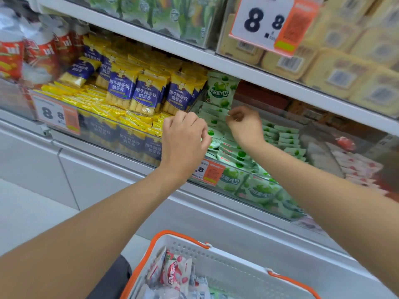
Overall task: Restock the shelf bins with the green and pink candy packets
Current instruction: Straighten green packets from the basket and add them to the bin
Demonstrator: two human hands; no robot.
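- Store shelving fills your view, with clear-fronted bins on a white shelf (248,214).
- Green candy packets (235,154) lie heaped in the middle bin (259,192). They are pale green sachets printed with round green fruit, and one upright green packet (222,89) stands at the back.
- Your left hand (183,137) hangs over the bin's left end with its fingers curled down. You cannot tell whether it grips anything.
- Your right hand (246,126) is over the heap with its fingertips bunched at a packet edge. Blur hides whether it has hold.
- Headroom is tight, because the upper shelf edge (216,59) runs just above both hands.
- A clear divider (319,147) bounds the bin on the right, and pink candy packets (356,167) lie beyond it.
- Yellow-and-blue snack packs (142,93) crowd the left side.
- Below you, a white basket (226,260) with orange handles holds more pink packets (174,270).
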